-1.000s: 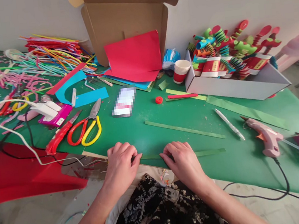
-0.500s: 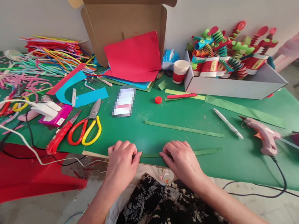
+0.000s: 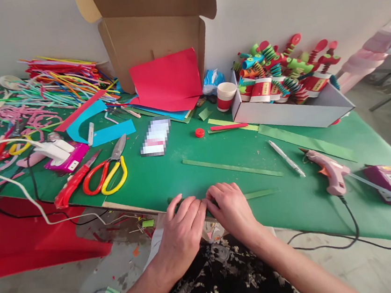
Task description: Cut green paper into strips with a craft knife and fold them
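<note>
A narrow green paper strip (image 3: 261, 194) lies along the front edge of the green table, its right part showing beyond my right hand. My right hand (image 3: 231, 208) is closed over the strip, thumb and fingers pinching it. Close beside it, my left hand (image 3: 186, 227) has its fingers pressed together, and their tips meet the right thumb at the strip. The strip's left end is hidden under my fingers. Parallel to it, a second green paper strip (image 3: 232, 167) lies flat farther in.
Scissors (image 3: 108, 170) and a red-handled knife (image 3: 75, 181) lie to the left. On the right are a white pen (image 3: 286, 158), a pink glue gun (image 3: 328, 169) and a box (image 3: 294, 113) of paper figures. Paper cups (image 3: 226, 97) and red paper (image 3: 166, 79) stand behind.
My left hand has moved right along the strip until its fingertips meet my right hand. The right hand keeps its place on the strip. The view has shifted slightly.
</note>
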Available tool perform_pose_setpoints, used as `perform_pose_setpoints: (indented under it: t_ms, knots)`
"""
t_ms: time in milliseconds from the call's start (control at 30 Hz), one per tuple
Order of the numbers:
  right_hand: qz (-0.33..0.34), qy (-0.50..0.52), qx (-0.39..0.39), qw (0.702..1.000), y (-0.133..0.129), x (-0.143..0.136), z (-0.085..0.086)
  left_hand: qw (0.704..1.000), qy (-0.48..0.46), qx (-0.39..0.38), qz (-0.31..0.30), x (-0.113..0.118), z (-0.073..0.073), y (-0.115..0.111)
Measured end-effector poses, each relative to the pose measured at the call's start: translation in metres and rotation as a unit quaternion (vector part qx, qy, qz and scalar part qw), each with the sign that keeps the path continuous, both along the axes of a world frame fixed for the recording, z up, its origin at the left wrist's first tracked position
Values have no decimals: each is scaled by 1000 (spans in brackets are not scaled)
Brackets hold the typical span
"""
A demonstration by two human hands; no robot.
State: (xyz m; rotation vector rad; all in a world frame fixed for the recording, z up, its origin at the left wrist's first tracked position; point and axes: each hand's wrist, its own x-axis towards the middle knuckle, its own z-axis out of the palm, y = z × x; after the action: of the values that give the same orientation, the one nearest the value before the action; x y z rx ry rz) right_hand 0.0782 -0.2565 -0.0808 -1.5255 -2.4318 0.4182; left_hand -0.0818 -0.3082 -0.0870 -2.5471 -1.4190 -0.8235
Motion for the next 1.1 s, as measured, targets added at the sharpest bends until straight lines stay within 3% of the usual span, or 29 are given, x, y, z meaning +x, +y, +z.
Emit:
perform_pose_setpoints:
  t_ms: [167, 467, 1100]
  knots:
    - [6, 38, -21, 999, -4, 9, 6, 1000, 7, -10, 18, 4, -11, -4]
    - [-41, 64, 1, 997, -7, 36, 3, 998, 54, -11, 26, 6, -10, -6]
    - [-63, 51, 64, 995, -14, 50, -7, 997, 69, -3, 30, 3, -12, -6]
